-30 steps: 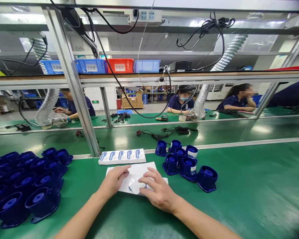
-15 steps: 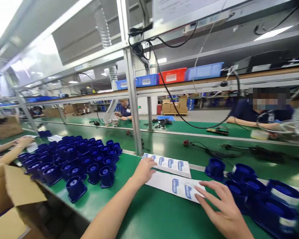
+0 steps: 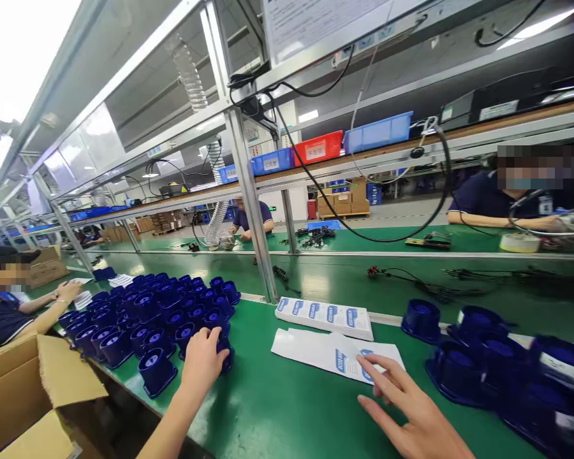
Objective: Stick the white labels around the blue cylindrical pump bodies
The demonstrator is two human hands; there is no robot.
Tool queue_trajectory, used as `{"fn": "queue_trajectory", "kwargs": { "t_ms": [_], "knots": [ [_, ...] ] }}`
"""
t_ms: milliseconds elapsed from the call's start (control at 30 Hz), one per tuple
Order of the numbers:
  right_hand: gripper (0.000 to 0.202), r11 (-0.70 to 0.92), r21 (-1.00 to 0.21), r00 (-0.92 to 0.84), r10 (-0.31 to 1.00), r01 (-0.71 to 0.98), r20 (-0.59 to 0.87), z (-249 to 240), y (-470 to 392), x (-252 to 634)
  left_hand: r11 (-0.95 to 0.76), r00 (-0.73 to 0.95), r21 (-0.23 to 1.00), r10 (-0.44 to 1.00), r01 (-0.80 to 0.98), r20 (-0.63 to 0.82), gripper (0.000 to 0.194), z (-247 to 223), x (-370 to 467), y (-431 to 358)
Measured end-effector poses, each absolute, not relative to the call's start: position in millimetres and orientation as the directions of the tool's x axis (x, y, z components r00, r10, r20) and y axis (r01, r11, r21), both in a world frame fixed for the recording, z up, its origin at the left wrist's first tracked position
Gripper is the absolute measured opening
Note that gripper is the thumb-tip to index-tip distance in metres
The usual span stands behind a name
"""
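Note:
My left hand (image 3: 205, 358) is at the right edge of a crowd of dark blue plastic parts (image 3: 146, 307), its fingers curled over one that is mostly hidden behind it. Over the front label sheet (image 3: 310, 350) is my right hand (image 3: 397, 395), thumb and fingers apart, fingertips near its printed blue labels. A thicker stack of label sheets (image 3: 325, 317) lies just behind that sheet on the green table (image 3: 268, 408).
More blue parts (image 3: 483, 363), some with white labels, stand at the right. An open cardboard box (image 3: 14, 389) is at lower left, near a seated person (image 3: 4, 312). Metal posts (image 3: 253, 204) and a shelf with bins rise behind.
My left hand has left the label sheet and moved left to the blue parts. My right hand has shifted slightly left and down over the sheet. The view has tilted and shifted.

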State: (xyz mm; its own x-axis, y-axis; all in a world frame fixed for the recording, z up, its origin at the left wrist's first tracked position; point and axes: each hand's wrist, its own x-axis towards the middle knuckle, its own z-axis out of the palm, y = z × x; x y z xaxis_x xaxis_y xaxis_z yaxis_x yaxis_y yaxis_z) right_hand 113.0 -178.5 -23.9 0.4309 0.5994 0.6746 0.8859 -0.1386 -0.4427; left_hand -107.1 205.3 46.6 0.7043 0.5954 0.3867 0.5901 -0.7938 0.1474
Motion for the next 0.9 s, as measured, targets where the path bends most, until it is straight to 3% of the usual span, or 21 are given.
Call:
{"fn": "queue_trajectory", "kwargs": {
  "t_ms": [133,200,300,367,433,500,567,600,667,767,900],
  "knots": [
    [0.093,-0.089,-0.7,0.523,0.732,0.709,0.437,-25.2,-177.2,103.4,-0.96,0.86,0.135,0.279,0.244,0.427,0.053,24.7,-90.7,149.7],
    [0.115,-0.009,-0.854,0.544,0.774,0.52,0.323,-25.3,-174.9,99.9,-0.997,0.856,0.033,-0.041,-0.067,0.515,0.059,23.7,-74.2,114.1],
    [0.123,0.192,-0.974,0.556,0.8,0.119,0.225,-22.0,-171.2,99.1,-0.753,0.508,-0.319,-0.635,-0.575,0.582,0.049,34.5,-43.6,66.3],
    [0.112,0.286,-0.957,0.591,0.78,-0.046,0.205,-17.3,-171.8,102.9,-0.569,0.314,-0.421,-0.785,-0.707,0.534,0.042,39.5,-22.9,43.1],
    [0.104,0.34,-0.937,0.651,0.73,-0.083,0.207,-11.3,-176.5,108.4,-0.52,0.253,-0.382,-0.786,-0.764,0.564,0.044,33.9,-4.5,28.3],
    [0.103,0.379,-0.923,0.698,0.677,-0.063,0.231,-4.8,-183.8,112.2,-0.567,0.262,-0.214,-0.641,-0.796,0.722,0.06,16.9,10.0,21.1],
    [0.106,0.432,-0.901,0.704,0.649,-0.03,0.288,1.3,-190.7,111.8,-0.601,0.395,0.141,-0.315,-0.787,0.863,0.096,-4.9,19.4,18.4],
    [0.107,0.459,-0.888,0.687,0.65,-0.015,0.325,3.9,-193.1,109.9,-0.561,0.518,0.343,-0.187,-0.754,0.835,0.117,-14.8,22.0,17.6],
    [0.107,0.499,-0.866,0.623,0.674,0.014,0.398,8.1,-195.1,103.8,-0.404,0.734,0.654,-0.071,-0.64,0.675,0.14,-28.8,23.0,15.5],
    [0.101,0.512,-0.858,0.538,0.716,0.027,0.444,10.1,-192.2,94.5,-0.211,0.863,0.84,-0.032,-0.499,0.504,0.132,-34.3,17.9,10.8],
    [0.091,0.511,-0.858,0.547,0.703,0.054,0.454,2.8,-186.2,91.0,-0.117,0.876,0.874,0.051,-0.471,0.479,0.114,-31.6,11.8,7.7]
  ]
}}
